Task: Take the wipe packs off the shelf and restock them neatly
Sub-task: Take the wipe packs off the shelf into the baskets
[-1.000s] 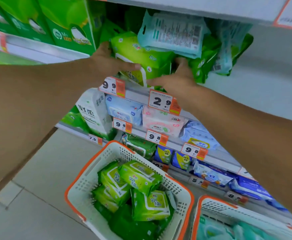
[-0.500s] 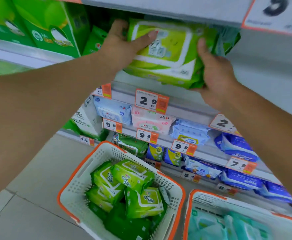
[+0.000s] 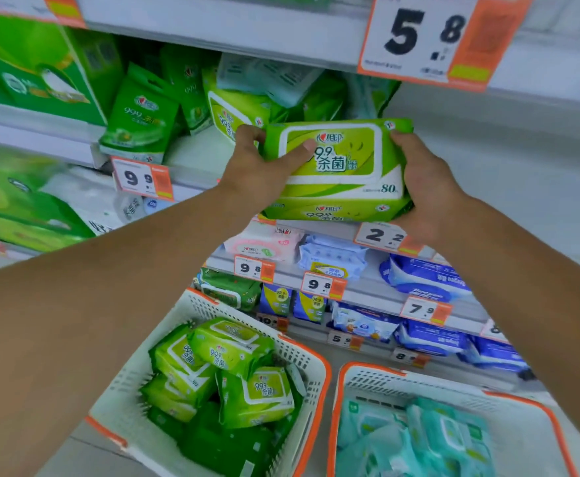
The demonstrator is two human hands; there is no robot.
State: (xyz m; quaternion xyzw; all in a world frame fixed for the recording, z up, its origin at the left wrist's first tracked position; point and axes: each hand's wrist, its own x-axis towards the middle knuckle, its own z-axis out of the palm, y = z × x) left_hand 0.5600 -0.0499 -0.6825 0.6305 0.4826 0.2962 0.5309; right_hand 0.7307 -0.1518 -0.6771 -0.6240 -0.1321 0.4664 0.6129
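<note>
I hold a stack of two lime-green wipe packs (image 3: 343, 173) in front of the shelf, clear of it. My left hand (image 3: 259, 170) grips the stack's left end with the thumb across the top label. At the right end, my right hand (image 3: 426, 180) wraps round it. More green wipe packs (image 3: 237, 111) and pale teal packs (image 3: 268, 77) lie jumbled on the shelf (image 3: 195, 156) behind.
Below stand two white baskets with orange rims: the left basket (image 3: 312, 359) holds several green packs, the right basket (image 3: 361, 380) teal packs. Green boxes (image 3: 34, 74) fill the shelf's left. Lower shelves carry pink, blue and white packs behind price tags (image 3: 142, 179).
Both hands have drawn the green stack out of the shelf and lowered it toward me, turning its printed top face into view. The camera has tilted up slightly.
</note>
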